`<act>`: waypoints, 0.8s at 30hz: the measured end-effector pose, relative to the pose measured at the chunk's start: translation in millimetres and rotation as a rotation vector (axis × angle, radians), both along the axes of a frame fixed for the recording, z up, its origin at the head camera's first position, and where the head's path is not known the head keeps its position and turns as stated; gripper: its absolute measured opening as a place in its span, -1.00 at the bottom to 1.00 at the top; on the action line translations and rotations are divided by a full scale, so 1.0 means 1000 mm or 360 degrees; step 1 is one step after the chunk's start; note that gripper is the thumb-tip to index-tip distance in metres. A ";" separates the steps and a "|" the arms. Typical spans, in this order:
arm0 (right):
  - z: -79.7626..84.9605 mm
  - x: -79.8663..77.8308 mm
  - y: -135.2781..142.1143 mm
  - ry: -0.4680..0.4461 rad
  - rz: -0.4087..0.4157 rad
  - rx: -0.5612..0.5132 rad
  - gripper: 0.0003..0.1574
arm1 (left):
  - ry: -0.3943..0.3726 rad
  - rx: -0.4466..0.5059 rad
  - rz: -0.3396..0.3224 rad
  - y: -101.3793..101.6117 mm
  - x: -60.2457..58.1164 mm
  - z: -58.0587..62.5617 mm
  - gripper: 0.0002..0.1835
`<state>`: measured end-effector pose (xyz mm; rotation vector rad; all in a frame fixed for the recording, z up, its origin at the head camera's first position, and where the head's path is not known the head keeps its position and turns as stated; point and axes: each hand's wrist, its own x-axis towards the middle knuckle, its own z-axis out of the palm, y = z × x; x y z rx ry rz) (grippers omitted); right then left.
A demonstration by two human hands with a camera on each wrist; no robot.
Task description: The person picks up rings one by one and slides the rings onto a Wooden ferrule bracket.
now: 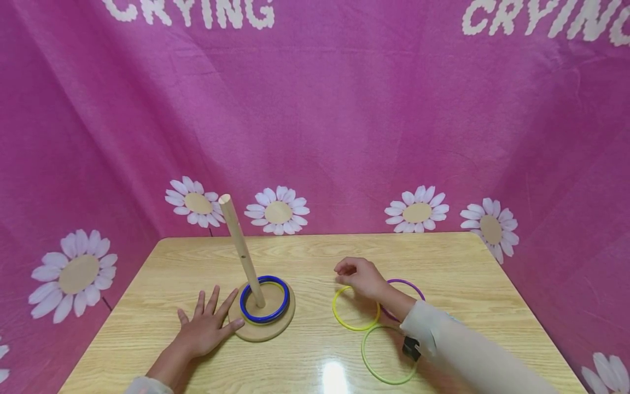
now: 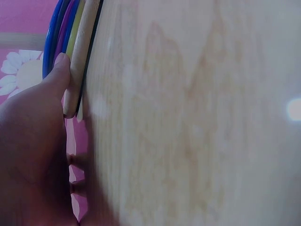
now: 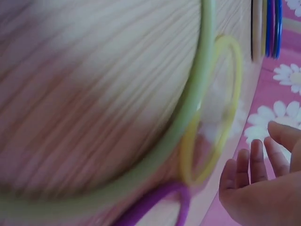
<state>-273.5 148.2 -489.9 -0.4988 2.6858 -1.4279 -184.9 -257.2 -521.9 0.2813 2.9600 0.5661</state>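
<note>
A wooden peg (image 1: 241,251) stands on a round wooden base (image 1: 256,334) at the left of the table. Stacked around the peg are several rings, a blue ring (image 1: 263,319) on top; blue, purple and yellow edges show in the left wrist view. My left hand (image 1: 204,331) lies with spread fingers at the base's left side, its thumb (image 2: 60,75) against the base's edge. Over the far side of a loose yellow ring (image 1: 357,329) hovers my right hand (image 1: 363,278), fingers loosely bent, holding nothing. A light green ring (image 1: 363,350) lies nearer the front.
A purple ring (image 1: 406,282) lies partly hidden behind the right forearm. A bit of a turquoise ring (image 1: 454,318) peeks out past the right sleeve (image 1: 462,339). A pink cloth (image 1: 334,137) with daisies hangs around the wooden table (image 1: 305,251).
</note>
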 end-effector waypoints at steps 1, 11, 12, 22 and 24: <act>-0.001 -0.001 0.004 -0.0006 -0.0002 0.0018 -0.82 | -0.0010 -0.0012 0.0007 0.000 0.000 0.001 -0.12; -0.013 -0.007 0.024 -0.0124 0.0092 -0.0031 -0.72 | 0.0009 -0.0022 0.0007 0.001 -0.001 0.000 -0.13; -0.013 -0.007 0.025 -0.0133 0.0115 -0.0027 -0.70 | 0.0010 -0.0022 0.0007 0.001 -0.001 0.000 -0.13; -0.020 -0.007 0.030 -0.0406 0.0119 -0.0123 -0.74 | 0.0010 -0.0042 0.0008 0.002 0.000 0.002 -0.14; -0.021 -0.007 0.030 -0.0419 0.0123 -0.0133 -0.76 | 0.0000 -0.0032 0.0008 0.002 0.000 0.002 -0.13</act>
